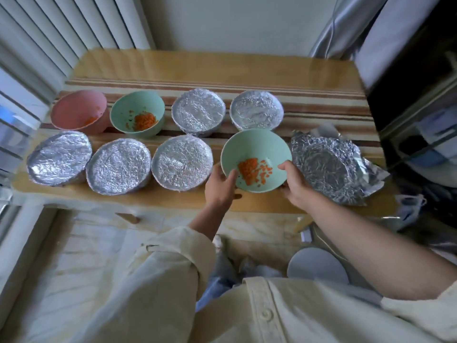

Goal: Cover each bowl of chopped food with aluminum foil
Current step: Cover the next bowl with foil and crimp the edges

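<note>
I am observing the left hand [221, 185] gripping the tilted green bowl [257, 147] at its near-left rim, the right hand [295, 188] at its near-right rim; thumbs are hooking inside, fingers curling underneath.

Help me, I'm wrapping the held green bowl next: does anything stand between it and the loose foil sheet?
Nothing visible: the green bowl, held by left hand and right hand, is directly beside the foil sheet.

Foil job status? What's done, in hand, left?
Done: five foiled bowls, three in front and two back right. In hand: left hand and right hand hold an uncovered green bowl of chopped orange food; a crumpled foil sheet lies to its right. Left: that bowl, plus the pink bowl and second green bowl at back left.
</note>
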Available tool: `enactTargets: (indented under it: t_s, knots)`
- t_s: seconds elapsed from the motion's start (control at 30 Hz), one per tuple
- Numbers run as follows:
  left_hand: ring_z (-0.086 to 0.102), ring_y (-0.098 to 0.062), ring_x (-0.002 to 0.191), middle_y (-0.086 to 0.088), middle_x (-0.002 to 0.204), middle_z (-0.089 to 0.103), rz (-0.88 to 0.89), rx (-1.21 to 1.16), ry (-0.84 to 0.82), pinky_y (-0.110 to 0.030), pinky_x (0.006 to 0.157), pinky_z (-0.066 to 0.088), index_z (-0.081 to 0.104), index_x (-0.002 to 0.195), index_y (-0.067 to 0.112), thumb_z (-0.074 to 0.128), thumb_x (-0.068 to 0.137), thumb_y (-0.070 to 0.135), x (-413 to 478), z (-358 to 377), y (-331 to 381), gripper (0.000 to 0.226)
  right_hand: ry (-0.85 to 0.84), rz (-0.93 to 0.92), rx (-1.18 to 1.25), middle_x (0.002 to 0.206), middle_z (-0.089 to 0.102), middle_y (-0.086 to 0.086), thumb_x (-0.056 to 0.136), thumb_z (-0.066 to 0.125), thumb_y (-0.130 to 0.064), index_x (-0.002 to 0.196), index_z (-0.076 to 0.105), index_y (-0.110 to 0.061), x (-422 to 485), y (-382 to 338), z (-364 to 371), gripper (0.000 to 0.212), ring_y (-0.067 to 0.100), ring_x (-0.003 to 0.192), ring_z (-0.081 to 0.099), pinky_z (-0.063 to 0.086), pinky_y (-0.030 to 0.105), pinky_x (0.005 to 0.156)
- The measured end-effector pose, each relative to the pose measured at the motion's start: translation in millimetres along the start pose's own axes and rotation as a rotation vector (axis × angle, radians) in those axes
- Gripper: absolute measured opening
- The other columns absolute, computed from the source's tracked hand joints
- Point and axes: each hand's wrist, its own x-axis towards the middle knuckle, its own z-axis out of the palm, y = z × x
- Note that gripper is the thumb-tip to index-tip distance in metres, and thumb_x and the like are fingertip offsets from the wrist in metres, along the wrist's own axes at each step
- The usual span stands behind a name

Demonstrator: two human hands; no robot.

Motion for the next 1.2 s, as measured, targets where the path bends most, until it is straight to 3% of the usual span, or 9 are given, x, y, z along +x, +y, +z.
enactTargets:
  t_s: [0.2, 0.33, 0.43, 0.57, 0.67, 0.77, 0.93, 1.1, 1.2]
  knots:
    - [0.067, -0.041, 0.096, -0.021, 0.12, 0.057, -0.177, -0.073, -0.052, -0.039, 0.056, 0.061, 0.048, 0.115, 0.01, 0.042, 0.093, -0.001, 16.2, 24.9, -2.1, 0.026, -0.029, 0.06, -0.046, 0.09, 0.062, 0.004, 0.097, 0.038, -0.034, 0.091, 0.058, -0.021, 19.5, 8.5, -23.8, 0.025, 0.022, 0.093, 0.056, 0.042, 0.032, 0.074]
    - [0.067, -0.04, 0.093, -0.02, 0.119, 0.057, -0.22, -0.024, -0.024, -0.042, 0.06, 0.062, 0.049, 0.115, 0.01, 0.043, 0.093, 0.0, 30.5, 28.1, -4.9, 0.025, 0.051, 0.008, -0.262, 0.133, 0.055, 0.012, 0.088, 0.026, -0.065, 0.125, 0.057, -0.018, 36.7, 13.2, -35.4, 0.068, 0.032, 0.125, 0.049, 0.04, 0.045, 0.103]
    - [0.066, -0.039, 0.097, -0.019, 0.12, 0.057, -0.235, 0.003, -0.024, -0.045, 0.066, 0.062, 0.05, 0.123, 0.008, 0.043, 0.093, 0.001, 40.5, 28.1, -6.5, 0.032, 0.194, -0.152, -0.487, 0.116, 0.061, 0.023, 0.099, 0.034, -0.04, 0.108, 0.062, 0.001, 45.0, 16.8, -43.3, 0.051, 0.039, 0.111, 0.056, 0.046, 0.05, 0.093]
    - [0.066, -0.038, 0.1, -0.018, 0.12, 0.057, -0.236, 0.006, -0.039, -0.043, 0.065, 0.062, 0.049, 0.121, 0.011, 0.043, 0.092, 0.002, 50.1, 27.8, -7.3, 0.031, 0.05, -0.128, -0.939, 0.156, 0.025, 0.003, 0.097, 0.043, -0.03, 0.112, 0.068, -0.012, 58.6, 32.5, -47.7, 0.034, 0.032, 0.142, 0.021, 0.022, 0.05, 0.114]
    - [0.065, -0.038, 0.102, -0.017, 0.121, 0.057, -0.227, 0.004, -0.049, -0.042, 0.064, 0.062, 0.048, 0.126, 0.01, 0.043, 0.092, 0.001, 52.6, 29.7, -9.6, 0.035, -0.024, -0.157, -0.972, 0.155, 0.024, 0.005, 0.091, 0.046, -0.022, 0.132, 0.054, -0.008, 62.8, 45.2, -49.5, 0.045, 0.036, 0.134, 0.036, 0.033, 0.053, 0.108]
    - [0.065, -0.038, 0.102, -0.017, 0.12, 0.057, -0.229, 0.007, -0.041, -0.042, 0.064, 0.062, 0.048, 0.128, 0.012, 0.044, 0.093, 0.002, 51.6, 31.4, -10.4, 0.037, 0.002, -0.218, -0.939, 0.136, 0.045, 0.012, 0.086, 0.052, -0.015, 0.117, 0.058, 0.0, 57.6, 45.2, -54.1, 0.034, 0.033, 0.116, 0.05, 0.045, 0.043, 0.094]
    - [0.064, -0.039, 0.102, -0.018, 0.122, 0.055, -0.24, -0.001, -0.025, -0.04, 0.063, 0.062, 0.046, 0.132, 0.009, 0.046, 0.092, 0.001, 48.3, 35.5, -11.4, 0.04, 0.116, -0.29, -1.02, 0.133, 0.05, 0.009, 0.09, 0.061, -0.019, 0.123, 0.062, -0.008, 52.0, 38.4, -73.9, 0.035, 0.028, 0.119, 0.05, 0.043, 0.035, 0.097]
    - [0.064, -0.039, 0.103, -0.018, 0.123, 0.053, -0.264, 0.004, 0.019, -0.04, 0.063, 0.062, 0.044, 0.121, 0.01, 0.047, 0.089, -0.003, 40.1, 43.0, -16.7, 0.035, -0.09, -0.23, -1.128, 0.159, 0.018, 0.007, 0.088, 0.064, -0.031, 0.108, 0.07, -0.024, 51.3, 43.9, -88.7, 0.022, 0.033, 0.142, 0.024, 0.03, 0.046, 0.113]
    - [0.063, -0.038, 0.103, -0.016, 0.12, 0.053, -0.275, -0.001, 0.041, -0.042, 0.065, 0.062, 0.043, 0.122, 0.008, 0.048, 0.089, -0.003, 36.6, 47.9, -20.1, 0.035, -0.095, -0.22, -1.179, 0.158, 0.021, 0.009, 0.088, 0.063, -0.031, 0.114, 0.067, -0.024, 49.6, 48.7, -93.2, 0.027, 0.033, 0.138, 0.033, 0.036, 0.044, 0.109]
